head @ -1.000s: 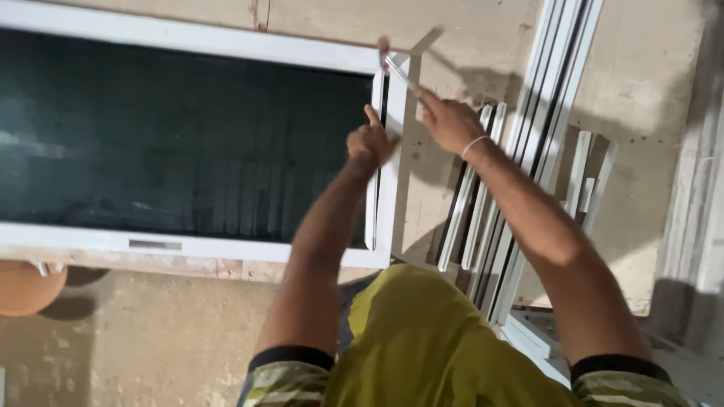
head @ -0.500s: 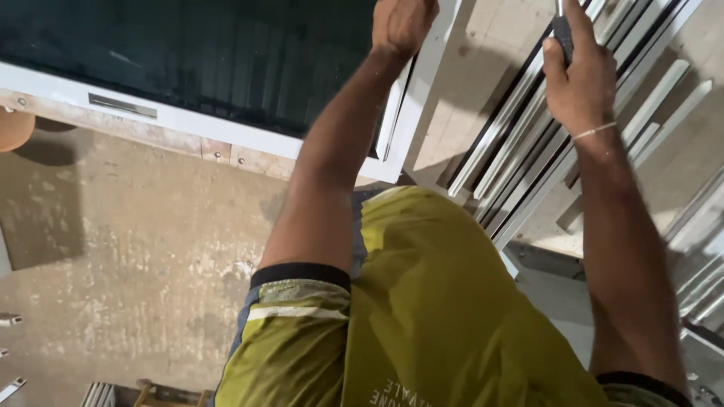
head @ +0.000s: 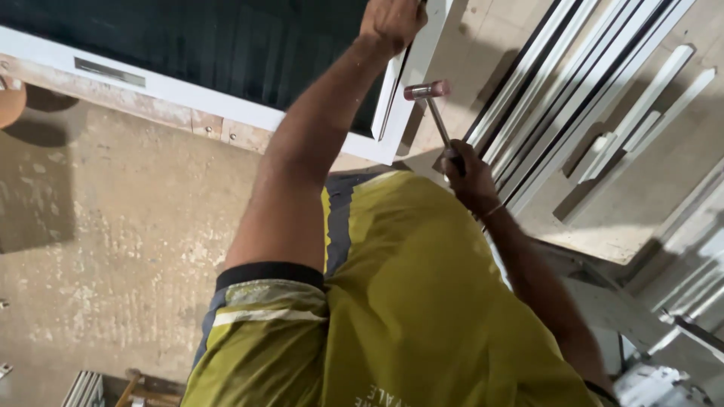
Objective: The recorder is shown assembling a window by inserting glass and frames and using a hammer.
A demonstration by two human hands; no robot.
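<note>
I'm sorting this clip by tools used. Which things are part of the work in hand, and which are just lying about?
In use:
- hammer, held in the right hand
- white strip on the window frame, under the left hand

Lying about:
- white profiles leaning at the wall
- short offcuts
- brown round thing at the left edge

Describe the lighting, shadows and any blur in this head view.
Head view: warm, hard light; the left hand and right hand are slightly soft, the small hammer a little motion-blurred. A dark shadow lies on the concrete floor at left, and more shadows sit beside the leaning white frame strips. The dark pane of the white-framed window shows no glare.
</note>
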